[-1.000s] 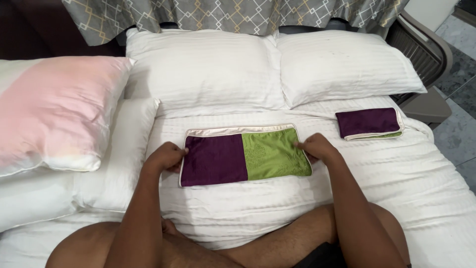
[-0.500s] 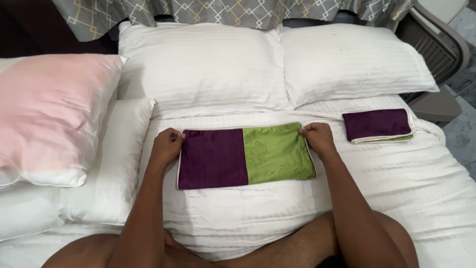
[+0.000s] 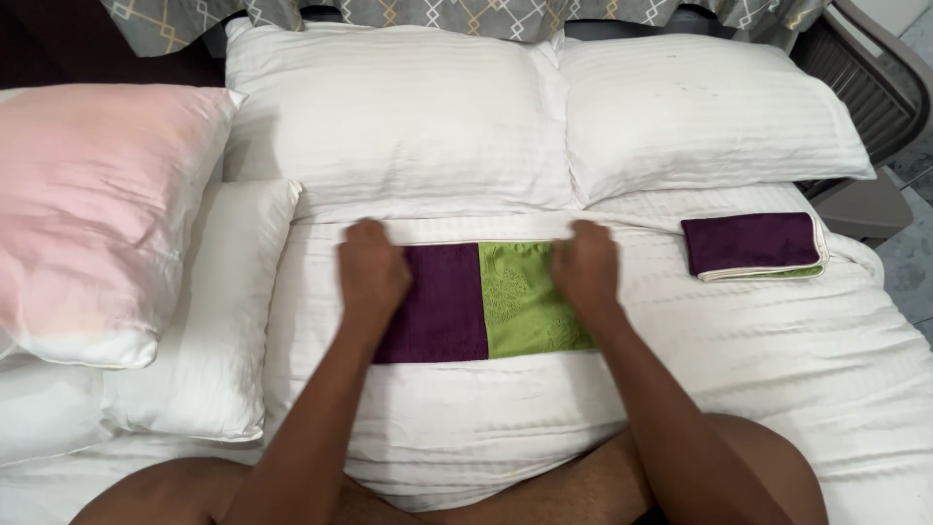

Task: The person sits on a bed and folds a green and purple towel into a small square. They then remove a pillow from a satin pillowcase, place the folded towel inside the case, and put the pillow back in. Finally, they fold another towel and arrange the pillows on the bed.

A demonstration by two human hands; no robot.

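Head view, the only one we have: we look down on a bed with white striped bedding. A folded cloth, half purple on the left and half green on the right, lies flat at the middle of the bed, just near of two white pillows. Half a second ago our hands sat at its outer ends; now both have come inward and rest on top of it, so the cloth's ends are covered and it shows shorter between them. We judge a fold toward the centre is under way. Left hand lies over the purple half, fingers curled and clenched on the fabric; right hand likewise on the green half, gripping its edge. The cloth's near edge shows straight; its far edge shows a pale hem. Open room: bare bedding near of the cloth, toward our knees. To the right, well apart, a second folded purple cloth. Left, a pink pillow and a white cushion crowd that side.
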